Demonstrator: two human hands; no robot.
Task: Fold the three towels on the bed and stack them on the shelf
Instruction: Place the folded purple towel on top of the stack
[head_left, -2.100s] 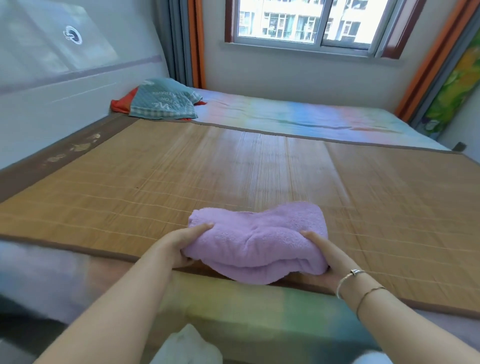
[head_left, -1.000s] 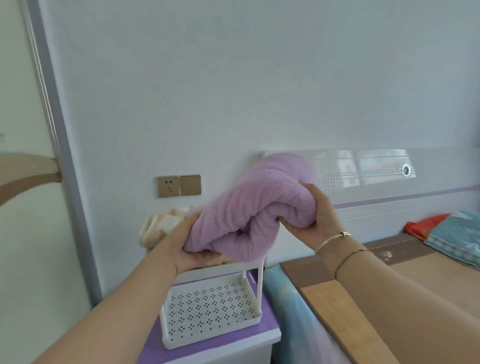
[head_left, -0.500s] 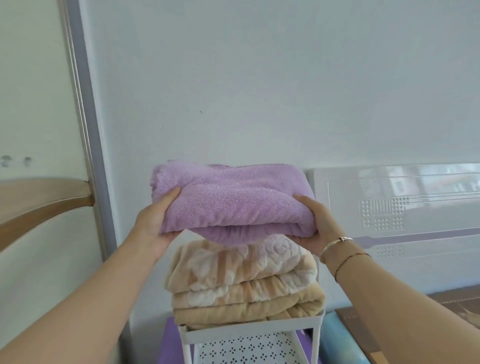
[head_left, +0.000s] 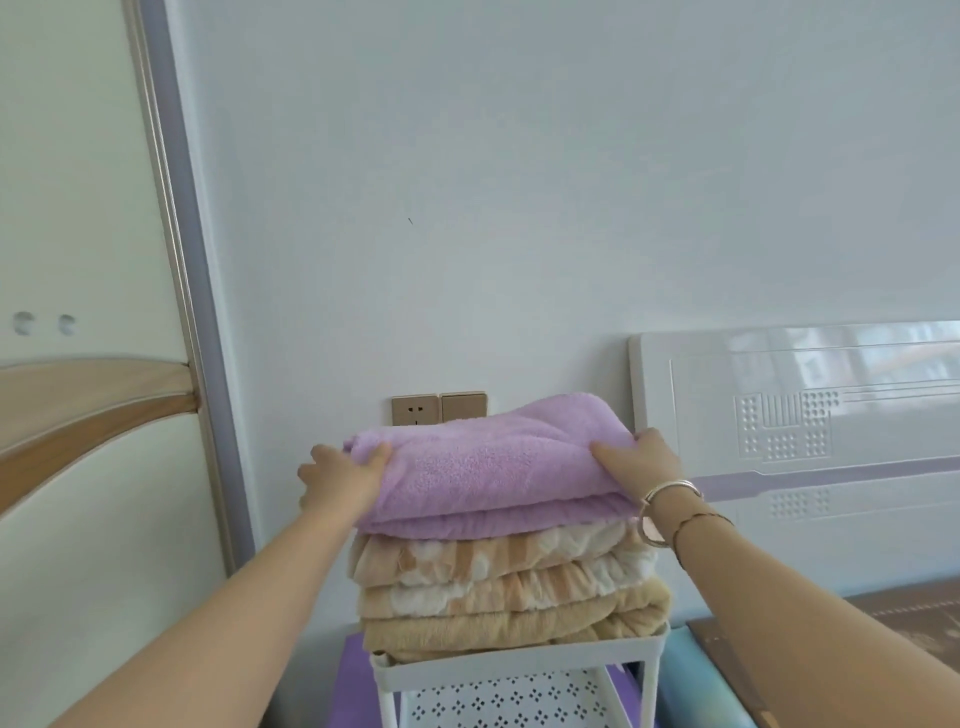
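The purple towel lies folded on top of the stack, and it touches the towel under it along its whole lower edge. Under it are two more folded towels: a patterned towel in cream and tan, and below that a beige towel. The whole stack rests on the top level of the shelf, a white plastic rack with a rim at the front and thin legs. A lower level of it, with small cut-out holes, shows under the top one.

The left hand is at the left end of the purple towel. Its thumb presses on the top of the cloth and the other fingers are partly hidden at the side, so its grip is on the towel's edge. The right hand is at the right end, with the thumb laid over the top and the fingers curled round the far corner; its grip also holds the towel. On the right wrist there are a silver bangle and a thin bracelet.

The shelf stands on a purple surface. On the pale wall behind the stack, a socket and a switch sit side by side, just above the purple towel. To the right is a glossy white headboard, and low in the right corner a brown strip of the bed is visible. At the left stands a cupboard with a wood-coloured band.
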